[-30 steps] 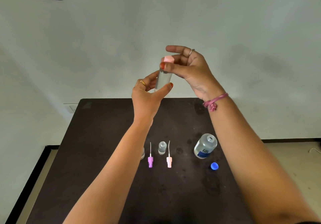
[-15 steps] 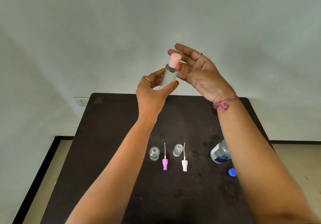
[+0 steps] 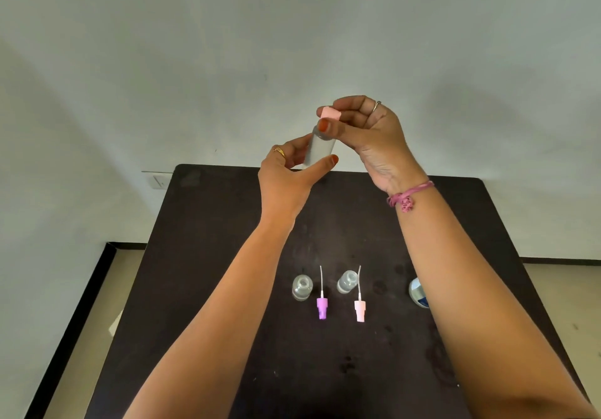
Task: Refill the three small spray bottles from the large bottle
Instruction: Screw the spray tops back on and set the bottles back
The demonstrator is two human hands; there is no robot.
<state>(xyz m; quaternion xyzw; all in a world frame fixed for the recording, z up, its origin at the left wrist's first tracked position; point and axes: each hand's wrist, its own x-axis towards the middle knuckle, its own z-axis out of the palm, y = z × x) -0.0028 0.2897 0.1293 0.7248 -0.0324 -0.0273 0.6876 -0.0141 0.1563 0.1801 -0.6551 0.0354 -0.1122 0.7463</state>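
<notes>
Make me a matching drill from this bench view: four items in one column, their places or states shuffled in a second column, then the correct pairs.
Items
1. purple spray head
2. pale pink spray head
3. large bottle
4. raised small bottle

States
A. mostly hidden behind the right forearm
B. lying just right of the leftmost open small bottle
C. held by the left hand, its pink cap pinched by the right hand
D. lying just right of the second open small bottle

Pairs: 1-B, 2-D, 3-A, 4-C
</notes>
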